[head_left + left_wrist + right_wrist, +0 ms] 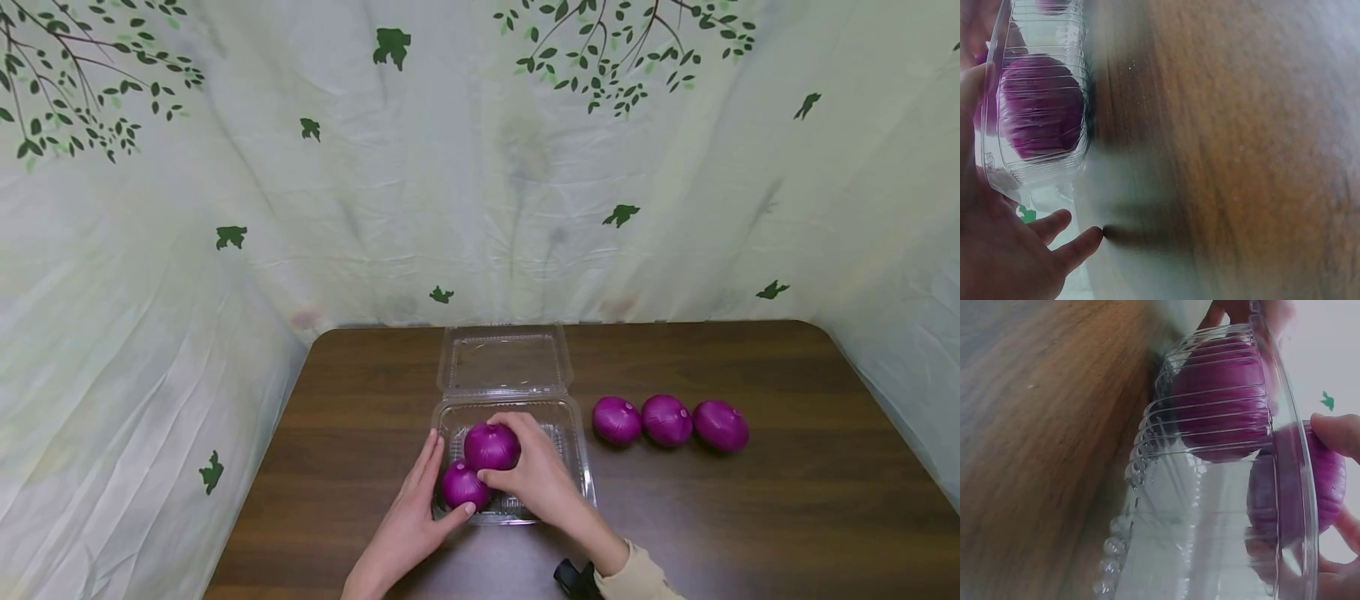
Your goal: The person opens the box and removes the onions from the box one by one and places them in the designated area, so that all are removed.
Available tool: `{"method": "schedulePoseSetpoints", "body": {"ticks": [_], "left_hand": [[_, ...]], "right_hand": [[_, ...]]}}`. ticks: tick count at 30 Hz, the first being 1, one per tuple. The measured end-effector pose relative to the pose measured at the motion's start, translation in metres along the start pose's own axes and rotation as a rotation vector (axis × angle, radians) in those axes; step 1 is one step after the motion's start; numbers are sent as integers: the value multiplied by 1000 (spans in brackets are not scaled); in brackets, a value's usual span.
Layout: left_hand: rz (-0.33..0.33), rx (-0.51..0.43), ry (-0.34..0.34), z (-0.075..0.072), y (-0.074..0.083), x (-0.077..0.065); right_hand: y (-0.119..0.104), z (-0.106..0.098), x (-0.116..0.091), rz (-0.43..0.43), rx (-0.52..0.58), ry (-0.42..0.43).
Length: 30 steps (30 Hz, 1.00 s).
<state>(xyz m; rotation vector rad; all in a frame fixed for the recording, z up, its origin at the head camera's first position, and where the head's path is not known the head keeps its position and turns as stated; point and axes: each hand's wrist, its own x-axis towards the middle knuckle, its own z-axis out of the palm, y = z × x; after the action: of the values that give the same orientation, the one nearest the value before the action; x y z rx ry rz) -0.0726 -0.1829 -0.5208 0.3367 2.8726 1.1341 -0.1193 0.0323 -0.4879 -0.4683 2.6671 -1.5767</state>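
Observation:
A clear plastic clamshell container (570, 467) lies with its lid (504, 358) folded back. One peeled red onion (462, 486) sits in its near left corner, seen through the ribbed wall in both wrist views. My right hand (536, 471) grips a second red onion (491, 447) between thumb and fingers, just behind the first. In the right wrist view this held onion (1329, 478) is partly above the rim. My left hand (408, 517) rests along the container's left side, fingers extended, thumb at the near edge by the first onion.
Three more red onions (666, 420) stand in a row on the brown wooden table (360, 375), right of the container. A black object (576, 578) shows by the right sleeve. Behind the table hangs a pale curtain (465, 167) with a leaf print.

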Motion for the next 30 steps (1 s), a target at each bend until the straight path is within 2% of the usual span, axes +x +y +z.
{"method": "schedulePoseSetpoints", "body": {"ticks": [3, 8, 16, 19, 25, 30], "left_hand": [[-20, -8, -14, -1, 1, 0], [-15, -8, -18, 0, 1, 1], [4, 6, 13, 1, 2, 1], [9, 7, 15, 2, 2, 2], [-33, -12, -22, 1, 1, 3], [-40, -12, -29, 0, 1, 3]], "right_hand": [[0, -3, -4, -1, 6, -3], [3, -8, -10, 9, 11, 2], [1, -19, -21, 45, 40, 112], [4, -23, -24, 34, 63, 152], [11, -28, -34, -7, 117, 188], [16, -33, -42, -37, 149, 233]]}}
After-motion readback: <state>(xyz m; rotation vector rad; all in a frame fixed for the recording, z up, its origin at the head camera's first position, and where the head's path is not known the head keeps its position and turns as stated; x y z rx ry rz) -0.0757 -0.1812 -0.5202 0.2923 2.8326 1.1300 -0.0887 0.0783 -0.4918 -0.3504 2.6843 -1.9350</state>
